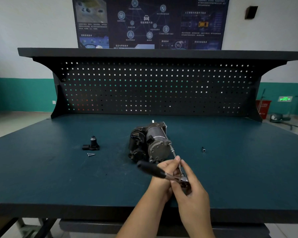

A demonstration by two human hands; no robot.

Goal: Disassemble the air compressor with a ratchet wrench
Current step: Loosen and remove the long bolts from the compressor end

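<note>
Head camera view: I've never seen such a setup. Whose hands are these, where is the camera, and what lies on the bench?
No robot here: a person wears the camera on the head, looking down at their own hands. On the workbench lies an air compressor. The left hand pinches the long extension bar of a ratchet wrench, which reaches to the compressor; the right hand grips the wrench's head. Left of it lie a small black part and screws; to the right, a small metal piece.
</note>
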